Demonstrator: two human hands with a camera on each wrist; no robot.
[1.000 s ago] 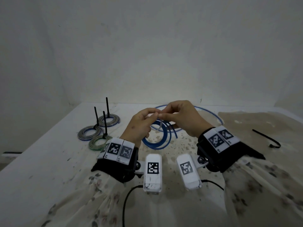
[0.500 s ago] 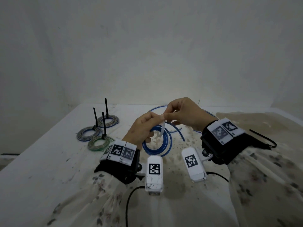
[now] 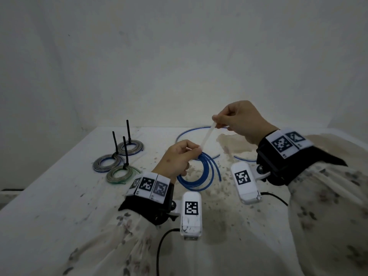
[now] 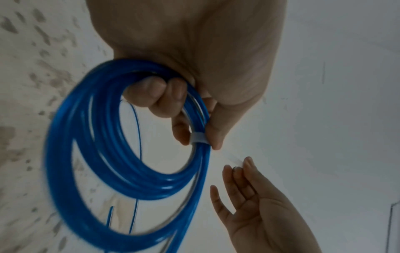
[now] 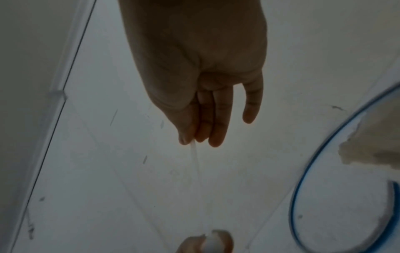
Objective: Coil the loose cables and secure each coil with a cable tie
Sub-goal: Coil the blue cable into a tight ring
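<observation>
My left hand (image 3: 179, 156) holds a blue cable coil (image 3: 199, 172) above the table, fingers curled through the loop. In the left wrist view the coil (image 4: 103, 154) hangs from that hand (image 4: 194, 109), and a white cable tie (image 4: 198, 139) wraps its strands under thumb and forefinger. The tie's white tail (image 3: 207, 136) runs up and to the right. My right hand (image 3: 239, 120) pinches the tail's end. In the right wrist view the tail (image 5: 195, 164) stretches down from the right hand (image 5: 194, 135).
Three coils (image 3: 119, 162) tied with black cable ties lie on the stained white table (image 3: 59, 206) at the left. A loose blue cable (image 3: 185, 132) curves across the back of the table. White walls close in behind and on both sides.
My right hand has moved up and to the right, pulling the tie's tail out long. The left hand has stayed low with the coil.
</observation>
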